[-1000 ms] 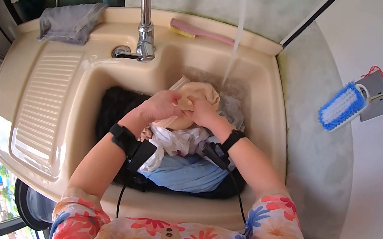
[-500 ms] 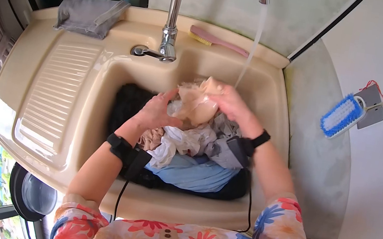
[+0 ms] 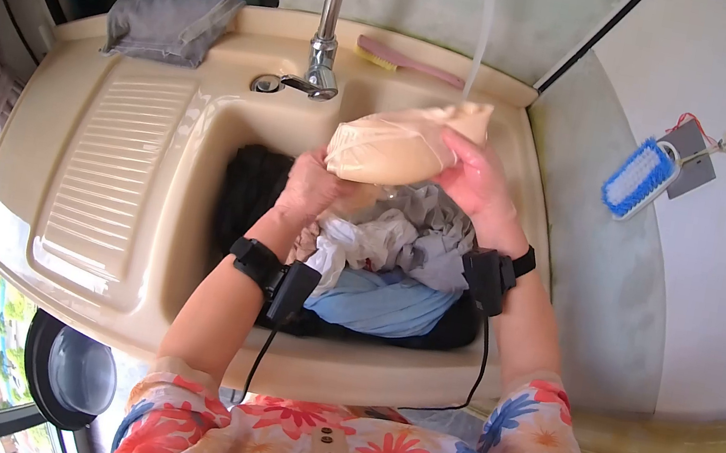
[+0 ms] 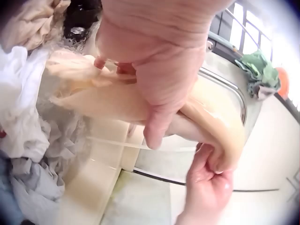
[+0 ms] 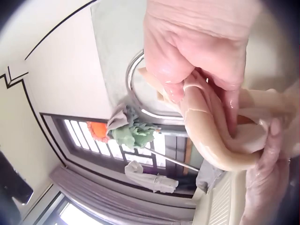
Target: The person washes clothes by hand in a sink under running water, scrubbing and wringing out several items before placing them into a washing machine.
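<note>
A wet beige bra (image 3: 391,147) with smooth, rounded cups is held up over the sink basin, stretched between both hands. My left hand (image 3: 314,188) grips its left end from below, fingers curled into the fabric. At the other end my right hand (image 3: 478,181) pinches the bra, thumb on the near side. In the right wrist view the bra (image 5: 204,126) bends in a fold between the two hands. Below lies a heap of wet laundry: white cloth (image 3: 371,237), grey cloth (image 3: 438,239), a light blue garment (image 3: 388,306) and black fabric (image 3: 249,188).
Water runs from the chrome tap (image 3: 330,20) behind the bra. A pink-handled brush (image 3: 419,65) lies on the sink's back ledge. Grey cloth (image 3: 171,26) drapes over the back left corner, beside the ribbed drainboard (image 3: 111,184). A blue-and-white brush (image 3: 640,180) hangs on the right wall.
Both hands have lifted the bra up from the laundry heap and spread it sideways. The left hand, loose beside it half a second ago, now grips its left end.
</note>
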{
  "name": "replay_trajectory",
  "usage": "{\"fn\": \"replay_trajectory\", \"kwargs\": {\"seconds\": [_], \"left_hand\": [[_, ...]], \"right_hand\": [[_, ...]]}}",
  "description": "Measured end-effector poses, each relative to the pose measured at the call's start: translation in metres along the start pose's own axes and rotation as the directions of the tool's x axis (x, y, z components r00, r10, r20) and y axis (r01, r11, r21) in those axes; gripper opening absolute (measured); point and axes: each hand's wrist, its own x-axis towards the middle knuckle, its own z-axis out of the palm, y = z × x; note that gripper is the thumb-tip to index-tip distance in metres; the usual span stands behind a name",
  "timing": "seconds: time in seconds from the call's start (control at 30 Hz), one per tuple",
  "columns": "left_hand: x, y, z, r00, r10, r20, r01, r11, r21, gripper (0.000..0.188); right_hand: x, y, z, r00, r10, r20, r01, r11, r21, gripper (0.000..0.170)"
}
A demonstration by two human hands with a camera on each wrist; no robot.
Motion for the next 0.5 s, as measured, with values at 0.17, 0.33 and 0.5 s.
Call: {"fn": "replay_trajectory", "kwargs": {"seconds": [0.17, 0.33, 0.5], "left_hand": [[-0.018, 0.039, 0.003, 0.999, 0.034, -0.032, -0.012, 0.844, 0.536, 0.034], [-0.032, 0.044, 0.017, 0.992, 0.020, 0.122, -0.083, 0.840, 0.536, 0.041], [-0.040, 0.059, 0.009, 0.942, 0.251, 0.223, -0.330, 0.575, 0.749, 0.064]], "right_hand": [[-0.031, 0.056, -0.018, 0.971, 0.042, -0.235, -0.214, 0.591, -0.778, 0.073], [-0.028, 0.101, 0.040, 0.974, -0.120, 0.194, 0.223, 0.688, -0.691, 0.072], [-0.022, 0.103, 0.049, 0.988, -0.148, -0.033, 0.139, 0.973, -0.185, 0.038]]}}
